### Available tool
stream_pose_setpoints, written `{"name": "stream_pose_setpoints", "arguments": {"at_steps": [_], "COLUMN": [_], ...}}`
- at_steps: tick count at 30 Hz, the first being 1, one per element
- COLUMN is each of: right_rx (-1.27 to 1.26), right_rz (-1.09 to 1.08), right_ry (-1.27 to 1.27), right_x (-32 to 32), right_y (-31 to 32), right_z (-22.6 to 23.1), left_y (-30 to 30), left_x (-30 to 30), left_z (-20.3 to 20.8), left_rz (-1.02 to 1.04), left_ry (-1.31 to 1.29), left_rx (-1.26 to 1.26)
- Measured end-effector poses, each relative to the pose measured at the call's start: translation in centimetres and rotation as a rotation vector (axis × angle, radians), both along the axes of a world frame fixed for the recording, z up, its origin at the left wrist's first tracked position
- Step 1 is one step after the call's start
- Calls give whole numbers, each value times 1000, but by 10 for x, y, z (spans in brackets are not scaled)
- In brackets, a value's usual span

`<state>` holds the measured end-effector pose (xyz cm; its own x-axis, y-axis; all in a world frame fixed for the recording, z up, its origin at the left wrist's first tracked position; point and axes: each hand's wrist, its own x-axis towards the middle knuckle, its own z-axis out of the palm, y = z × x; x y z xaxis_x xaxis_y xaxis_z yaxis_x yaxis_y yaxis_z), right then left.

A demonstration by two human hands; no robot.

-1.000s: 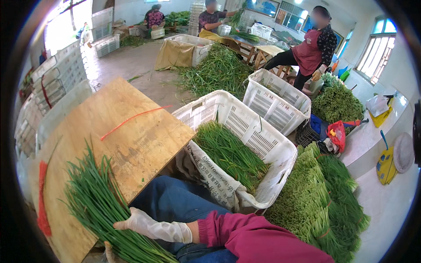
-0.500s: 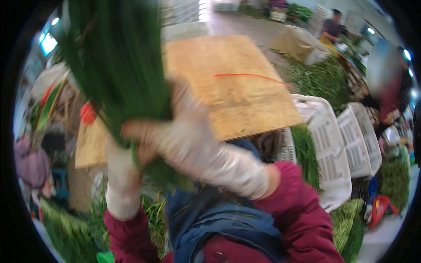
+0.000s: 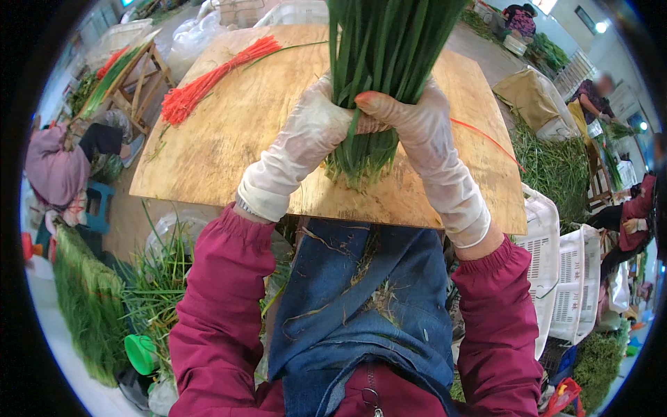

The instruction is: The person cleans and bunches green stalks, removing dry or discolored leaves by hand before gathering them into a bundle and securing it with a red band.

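Note:
Both hands, in whitish gloves, are wrapped round a thick bunch of green garlic chives point(image 3: 392, 52). My left hand point(image 3: 316, 118) grips it from the left and my right hand point(image 3: 425, 128) from the right, its thumb lying across the front. The bunch stands roughly upright over a wooden board point(image 3: 229, 160), with its pale cut ends low near the board's front part. Whether those ends touch the wood I cannot tell. A bundle of red ties point(image 3: 219, 78) lies at the board's far left. One loose red strip point(image 3: 486, 141) lies right of my right hand.
White crates point(image 3: 542, 250) stand at the right, below the board's edge. Loose greens point(image 3: 163, 278) and a heap of chives point(image 3: 87, 306) lie at the left, near a blue stool point(image 3: 99, 207) and a green cup point(image 3: 142, 354). Other people work at the far right.
The chives have come from the left to the middle of the board, held in both hands. The view has swung left, bringing the bundle of red ties fully into sight.

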<state>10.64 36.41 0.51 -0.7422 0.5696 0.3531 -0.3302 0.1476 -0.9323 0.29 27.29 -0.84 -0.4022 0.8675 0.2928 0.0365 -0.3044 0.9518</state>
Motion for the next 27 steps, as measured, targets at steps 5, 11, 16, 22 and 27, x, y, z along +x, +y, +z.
{"name": "stream_pose_setpoints", "arguments": {"at_steps": [5,11,16,22,27], "right_rx": [23,148,-107,-470,-737], "right_rz": [74,41,89,36,0], "right_ry": [-67,-140,-153,6,185], "right_x": [10,11,14,23,39], "right_y": [5,9,6,-4,-4], "right_z": [5,6,13,11,-25], "left_y": [6,12,15,27,-4], "left_x": [-7,-1,11,27,41], "left_z": [-4,4,7,13,31], "left_rz": [-5,-49,144,202,-56], "left_ry": [-1,-39,327,939,689], "left_rx": [23,-18,-64,-298,-362]}}
